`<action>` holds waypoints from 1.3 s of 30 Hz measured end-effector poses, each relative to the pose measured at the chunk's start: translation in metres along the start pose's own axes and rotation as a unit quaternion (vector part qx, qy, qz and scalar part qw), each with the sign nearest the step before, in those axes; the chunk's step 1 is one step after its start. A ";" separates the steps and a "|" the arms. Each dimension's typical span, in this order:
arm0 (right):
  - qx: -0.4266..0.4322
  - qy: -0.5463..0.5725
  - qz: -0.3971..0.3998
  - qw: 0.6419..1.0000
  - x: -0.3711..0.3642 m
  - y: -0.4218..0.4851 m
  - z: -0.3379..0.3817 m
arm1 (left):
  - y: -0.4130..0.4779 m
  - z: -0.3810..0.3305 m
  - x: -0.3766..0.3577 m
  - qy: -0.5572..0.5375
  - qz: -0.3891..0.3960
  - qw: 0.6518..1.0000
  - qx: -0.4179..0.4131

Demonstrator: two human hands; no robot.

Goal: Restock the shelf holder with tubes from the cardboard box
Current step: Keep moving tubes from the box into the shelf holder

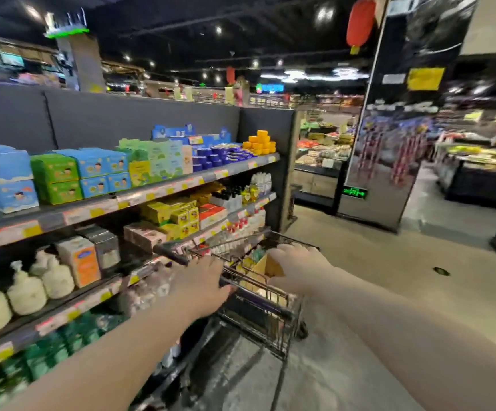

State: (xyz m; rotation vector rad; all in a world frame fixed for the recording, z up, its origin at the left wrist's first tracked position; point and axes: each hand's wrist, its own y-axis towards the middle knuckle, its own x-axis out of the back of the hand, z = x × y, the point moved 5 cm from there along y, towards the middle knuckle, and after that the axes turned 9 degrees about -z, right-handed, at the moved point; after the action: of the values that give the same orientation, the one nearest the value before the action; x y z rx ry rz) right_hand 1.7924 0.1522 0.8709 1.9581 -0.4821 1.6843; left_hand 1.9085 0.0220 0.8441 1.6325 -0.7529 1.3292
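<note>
The shelving unit (151,194) fills the left side, with four tiers of boxed and bottled goods behind price strips. A bare concrete floor (374,292) covers the aisle to the right.

A black wire shopping cart (258,314) stands just beside the lower shelves, at the centre of the view. The cardboard box (271,266) sits in the cart basket, open side up. Its contents are too blurred to identify.

The left hand (202,287) rests on the cart handle (171,255), back of the hand upward, and the bar passes under the palm. Grip state: cannot tell, because the fingers hide whether they wrap the bar.

The right hand (297,266) is over the box, with fingers curved down across its top edge. Grip state: cannot tell, because the fingertips are out of sight behind the cardboard.
</note>
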 end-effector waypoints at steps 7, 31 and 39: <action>-0.078 0.007 0.011 0.997 -0.021 -0.047 -0.081 | 0.032 -0.089 -0.036 -0.016 0.044 0.996 -0.078; -0.117 -0.029 0.136 0.983 -0.144 0.133 -0.298 | 0.294 -0.194 -0.222 -0.064 0.138 0.983 -0.102; -0.015 0.003 0.151 0.988 -0.209 0.214 -0.348 | 0.344 -0.197 -0.277 -0.052 0.180 0.982 0.014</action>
State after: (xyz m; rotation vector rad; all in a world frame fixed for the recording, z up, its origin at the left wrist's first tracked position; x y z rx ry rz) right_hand 1.3557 0.1714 0.7318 1.9319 -0.8319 1.8499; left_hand 1.4569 0.0298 0.6716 1.6494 -1.1387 1.5173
